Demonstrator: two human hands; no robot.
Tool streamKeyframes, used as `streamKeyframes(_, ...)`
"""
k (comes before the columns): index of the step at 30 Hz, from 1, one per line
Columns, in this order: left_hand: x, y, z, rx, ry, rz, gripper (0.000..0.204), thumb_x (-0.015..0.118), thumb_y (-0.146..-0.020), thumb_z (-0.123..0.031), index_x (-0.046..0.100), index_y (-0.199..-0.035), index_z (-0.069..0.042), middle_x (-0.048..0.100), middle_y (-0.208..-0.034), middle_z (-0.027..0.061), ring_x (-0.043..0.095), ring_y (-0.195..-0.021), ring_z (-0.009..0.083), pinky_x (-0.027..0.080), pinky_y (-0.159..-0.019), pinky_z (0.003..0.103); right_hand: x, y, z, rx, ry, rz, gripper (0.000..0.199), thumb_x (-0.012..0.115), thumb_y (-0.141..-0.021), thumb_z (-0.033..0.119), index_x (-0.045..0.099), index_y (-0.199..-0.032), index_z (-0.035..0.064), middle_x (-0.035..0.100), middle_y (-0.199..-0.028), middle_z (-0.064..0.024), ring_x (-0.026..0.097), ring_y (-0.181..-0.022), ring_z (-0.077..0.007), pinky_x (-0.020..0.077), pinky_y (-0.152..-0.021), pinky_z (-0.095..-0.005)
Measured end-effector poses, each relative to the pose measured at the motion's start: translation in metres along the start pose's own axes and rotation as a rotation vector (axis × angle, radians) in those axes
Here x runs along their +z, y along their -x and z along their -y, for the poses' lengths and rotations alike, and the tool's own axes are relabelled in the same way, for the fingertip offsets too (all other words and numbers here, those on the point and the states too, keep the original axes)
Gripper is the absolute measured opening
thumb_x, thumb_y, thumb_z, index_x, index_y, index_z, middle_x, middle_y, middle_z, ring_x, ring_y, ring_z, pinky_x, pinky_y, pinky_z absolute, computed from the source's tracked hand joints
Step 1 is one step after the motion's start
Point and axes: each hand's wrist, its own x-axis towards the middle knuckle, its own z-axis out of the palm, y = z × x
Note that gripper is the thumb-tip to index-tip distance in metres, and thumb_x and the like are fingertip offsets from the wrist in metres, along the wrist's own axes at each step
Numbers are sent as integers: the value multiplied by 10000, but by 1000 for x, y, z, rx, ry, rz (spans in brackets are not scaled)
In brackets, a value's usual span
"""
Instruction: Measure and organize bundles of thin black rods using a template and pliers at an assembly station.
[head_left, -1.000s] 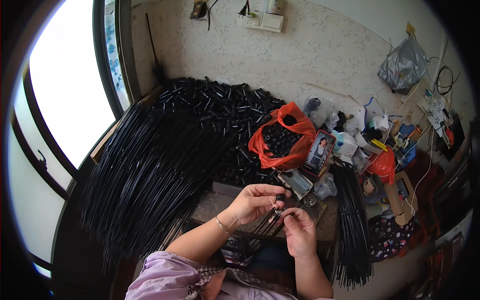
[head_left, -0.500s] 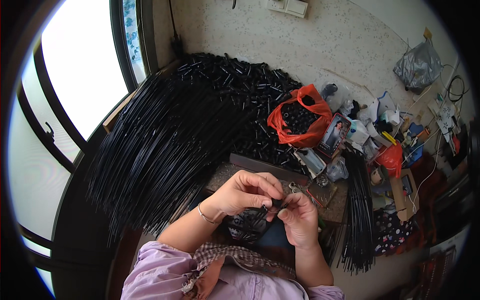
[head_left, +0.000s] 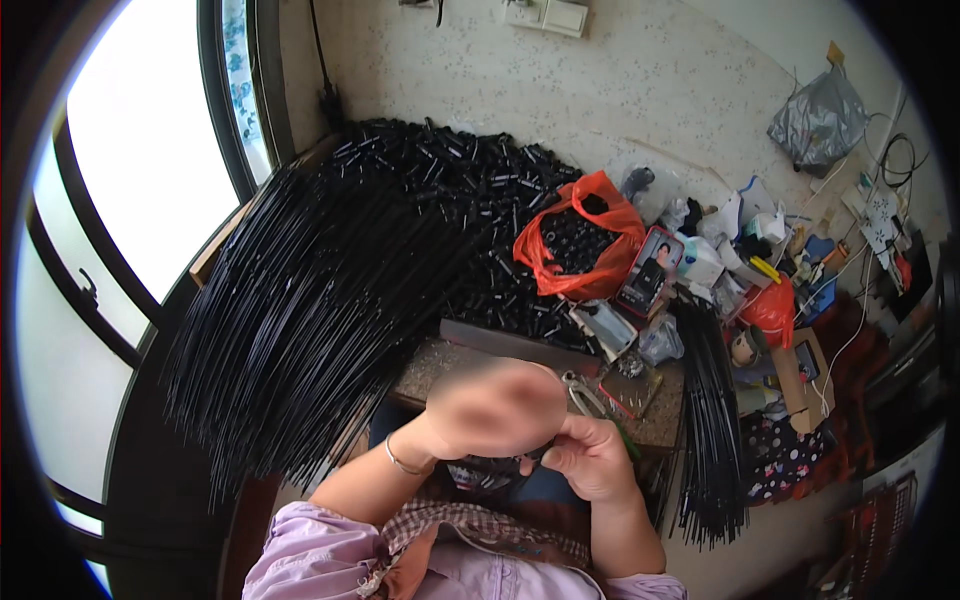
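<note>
Fingers of the right hand (head_left: 592,458) are curled inward, thumb pressed toward the fingertips, pinching a small dark part (head_left: 533,462) that is too small and too hidden to name more closely. Whether the left hand (head_left: 497,408) is closed on that same part or only held against it cannot be told, since the hand shows as a blur; it sits just to the left of the right hand, touching it, with a thin bracelet (head_left: 400,464) on its wrist. Both hands meet at the near edge of a small speckled work slab (head_left: 440,362), and everything else can be placed from that slab. On its right part lie metal pliers (head_left: 583,393), just beyond the right hand. Left of the slab and spreading past it fans a big sheaf of thin black rods (head_left: 300,310). Behind the slab is a heap of short black tubes (head_left: 470,190), and at the heap's right side an orange plastic bag (head_left: 580,250) holds more of them. Right of the slab a second, narrower bundle of black rods (head_left: 710,420) runs toward the person. Farther right are mixed boxes, bags and wires, and a grey plastic bag (head_left: 820,115) hangs on the wall. Lilac sleeves (head_left: 310,560) cover the forearms below the slab.
</note>
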Motion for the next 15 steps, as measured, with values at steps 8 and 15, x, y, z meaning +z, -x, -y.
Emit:
streamKeyframes(8,13,10,25,346,-796,-459,137,606,-588,5,536,-704,-11,454,-766,70,449,-702,151,373,-613,233,12,-8,-25,-202,28,-557,241,551,-687,13,487,-912,-40,528,-806,-47,494,-716,-97,392,-666,-204)
streamKeyframes(15,6,11,27,96,-121,-419,108,549,-667,40,496,-756,8,456,-830,53,447,-778,108,382,-685,222,12,-11,-30,-250,39,-519,226,568,-671,15,511,-887,-20,510,-824,-36,472,-725,-81,377,-643,-177)
